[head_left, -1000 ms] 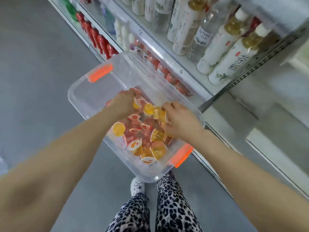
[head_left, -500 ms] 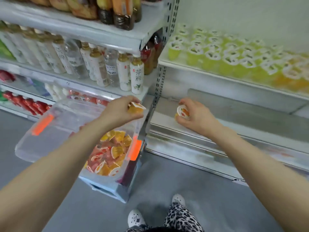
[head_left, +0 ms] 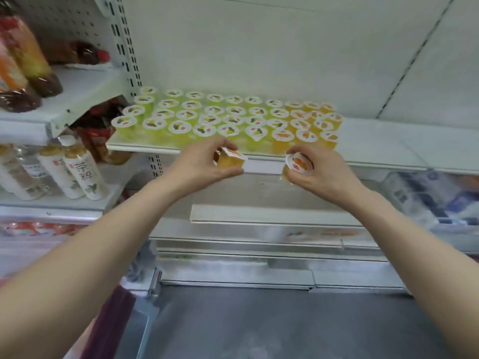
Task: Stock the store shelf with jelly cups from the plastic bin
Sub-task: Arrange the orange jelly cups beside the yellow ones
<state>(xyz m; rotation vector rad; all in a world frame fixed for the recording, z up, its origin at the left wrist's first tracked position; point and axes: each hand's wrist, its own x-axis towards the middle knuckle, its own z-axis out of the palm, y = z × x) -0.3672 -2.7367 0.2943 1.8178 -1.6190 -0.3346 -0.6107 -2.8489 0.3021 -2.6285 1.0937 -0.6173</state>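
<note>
My left hand point(head_left: 204, 164) pinches an orange jelly cup point(head_left: 231, 158) just below the front edge of the white shelf point(head_left: 375, 146). My right hand point(head_left: 318, 172) grips a second orange jelly cup point(head_left: 299, 164), its lid tilted toward me, at the same height. On the shelf stand several rows of jelly cups point(head_left: 223, 117): yellow-green ones on the left, orange ones point(head_left: 311, 123) on the right. The plastic bin is out of view.
Tea bottles point(head_left: 83, 169) stand on a lower shelf at left, with snack bags point(head_left: 23, 63) above them. The shelf's right part beyond the orange cups is bare. Lower shelves point(head_left: 272, 216) and grey floor point(head_left: 259, 320) lie below my arms.
Both hands have lifted out of the bin, each with one jelly cup, and risen to the jelly cup shelf. My view has swung up from the bin to that shelf.
</note>
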